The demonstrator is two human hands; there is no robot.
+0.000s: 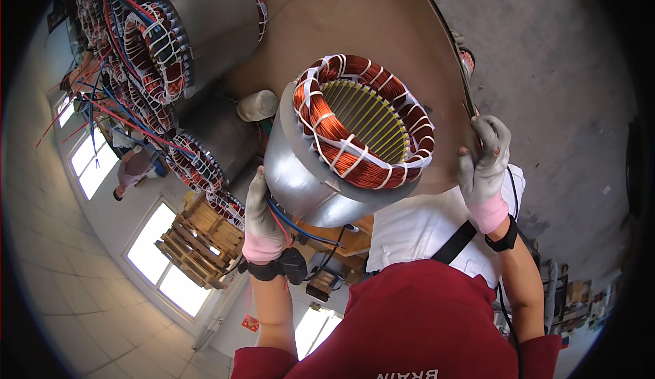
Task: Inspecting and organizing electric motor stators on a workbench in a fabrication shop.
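A motor stator point(300, 178) stands tilted in front of me, with a smooth silver shell. Its top shows copper windings point(334, 130) laced with white cord, around a bore lined with yellow slot strips. My left hand point(260, 219), in a grey and pink glove, is beside the shell's lower left, fingers stretched upward along it; whether it presses on the metal I cannot tell. Blue and red lead wires point(300, 229) come out below the shell near this hand. My right hand point(488, 161), gloved with bare fingertips showing, is raised by the table's right edge, thumb and bent fingers apart, apparently empty.
More stators point(211, 31) lie on their sides at the left, with tangled red and blue leads point(112, 99). A pale cylinder point(258, 106) lies between them and the front stator. The brown tabletop point(355, 10) ends in a dark edge. Wooden pallets point(201, 242) and another person point(133, 171) are farther left.
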